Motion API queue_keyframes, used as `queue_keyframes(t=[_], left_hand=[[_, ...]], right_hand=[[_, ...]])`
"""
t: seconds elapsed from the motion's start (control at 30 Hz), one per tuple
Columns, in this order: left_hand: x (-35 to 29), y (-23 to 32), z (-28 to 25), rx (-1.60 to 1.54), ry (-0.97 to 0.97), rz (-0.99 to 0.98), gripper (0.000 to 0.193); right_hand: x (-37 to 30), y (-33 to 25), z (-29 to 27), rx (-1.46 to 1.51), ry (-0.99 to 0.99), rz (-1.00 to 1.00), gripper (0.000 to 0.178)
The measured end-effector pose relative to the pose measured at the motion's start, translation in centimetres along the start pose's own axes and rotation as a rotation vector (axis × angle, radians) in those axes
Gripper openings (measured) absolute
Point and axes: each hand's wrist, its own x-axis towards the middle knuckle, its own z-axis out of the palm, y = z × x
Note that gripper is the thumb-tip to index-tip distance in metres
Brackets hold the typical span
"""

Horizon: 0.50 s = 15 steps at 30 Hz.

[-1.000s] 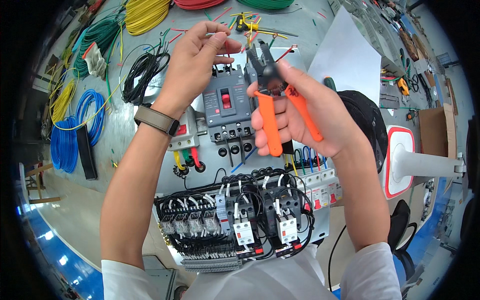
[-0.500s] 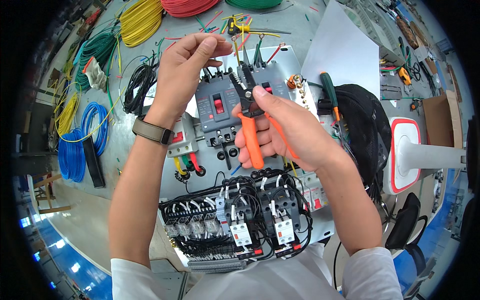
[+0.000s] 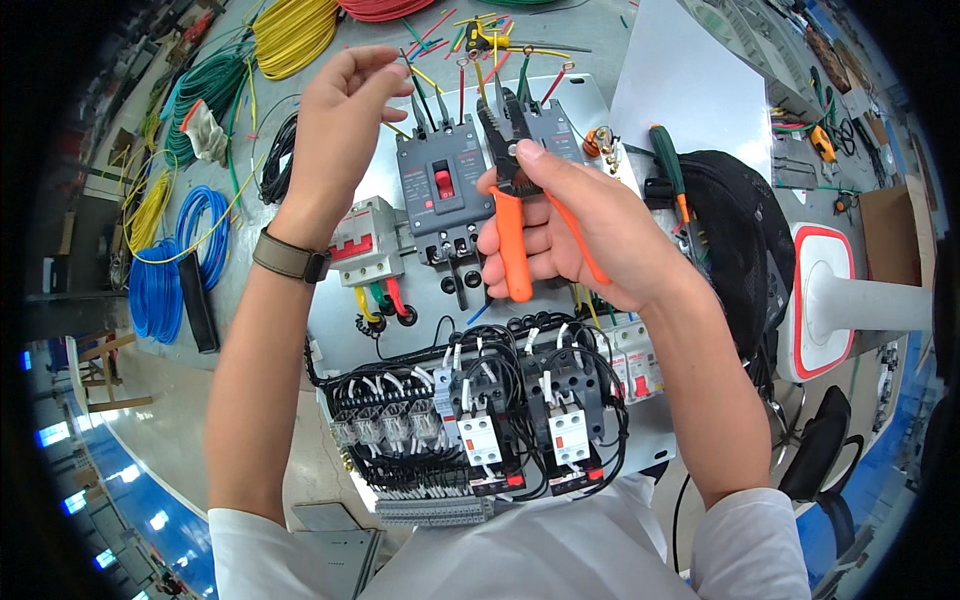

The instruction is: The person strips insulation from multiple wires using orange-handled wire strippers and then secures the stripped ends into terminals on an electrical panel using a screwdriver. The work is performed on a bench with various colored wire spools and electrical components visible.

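Note:
My right hand (image 3: 590, 235) grips wire strippers (image 3: 513, 230) with orange handles and dark jaws. Their jaws point away from me, over the right-hand circuit breaker (image 3: 556, 130), and stand slightly apart. My left hand (image 3: 350, 105) is raised above the far left of the mounting plate, thumb and forefinger pinched at a thin green wire (image 3: 420, 98). That wire rises from the left grey circuit breaker (image 3: 443, 185), which has a red switch. Beside it stand a red wire (image 3: 462, 90), a yellow wire (image 3: 479, 80) and another green wire (image 3: 523, 75), several ending in bare copper loops.
Nearer me are wired contactors (image 3: 480, 440), clear relays (image 3: 397, 430) and a small breaker (image 3: 362, 245). Coils of yellow wire (image 3: 292, 38) and blue wire (image 3: 155, 300) lie left. A green-handled screwdriver (image 3: 668, 170) and black bag (image 3: 735, 230) lie right; a yellow-black tool (image 3: 482, 38) lies beyond.
My left hand has shifted left, from beside the yellow wire to the green wire over the left breaker. The wire strippers have moved slightly up and right in my right hand. The view has shifted a little.

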Motion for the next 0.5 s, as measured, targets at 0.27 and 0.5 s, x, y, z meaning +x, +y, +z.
queue_keyframes(t=[0.27,0.5], left_hand=[[0.6,-0.6,0.0,0.142,-0.179,-0.052,0.028],[0.2,-0.5,0.6,-0.004,-0.195,-0.033,0.031]], right_hand=[[0.0,0.0,0.0,-0.004,-0.033,-0.028,0.054],[-0.3,-0.4,0.0,-0.018,-0.018,0.021,0.055]])
